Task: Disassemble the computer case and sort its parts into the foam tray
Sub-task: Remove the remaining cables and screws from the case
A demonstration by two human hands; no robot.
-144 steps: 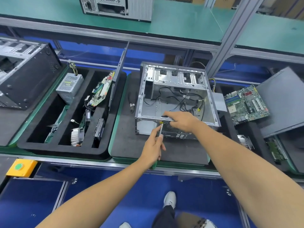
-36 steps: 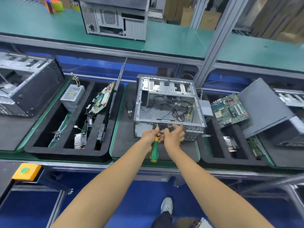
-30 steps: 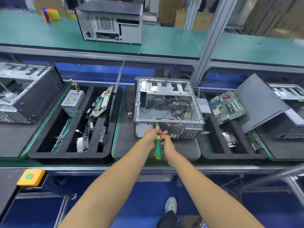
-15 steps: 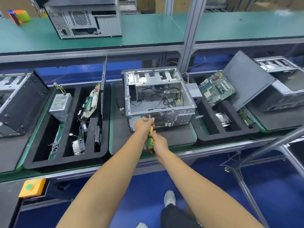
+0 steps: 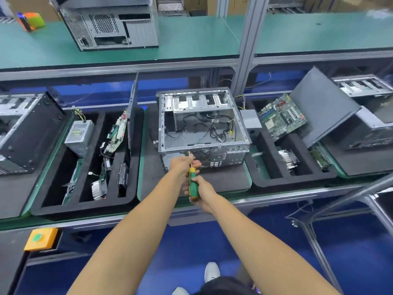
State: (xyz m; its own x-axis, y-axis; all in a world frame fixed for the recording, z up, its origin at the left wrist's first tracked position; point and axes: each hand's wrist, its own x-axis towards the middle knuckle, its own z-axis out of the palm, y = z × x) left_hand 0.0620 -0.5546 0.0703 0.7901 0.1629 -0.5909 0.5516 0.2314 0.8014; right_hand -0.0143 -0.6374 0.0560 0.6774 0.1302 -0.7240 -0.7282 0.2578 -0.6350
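On the middle of the desk the open computer case lies on a black foam pad, with loose cables inside it. Both hands work at its near wall with a green and yellow screwdriver. The right hand has its grip clenched around the handle, near the desk edge. The left hand holds the thin shaft of the tool between its fingers, close to the tip, and this tip touches the near wall of the case, just left of the round fan grille.

To the left of the case stands the foam tray, with a grey power supply at its far end, a circuit board leaning in the next slot, and a heat sink at the near end. To the right is a second foam tray, and a green motherboard leans at its far side beside a dark side panel.
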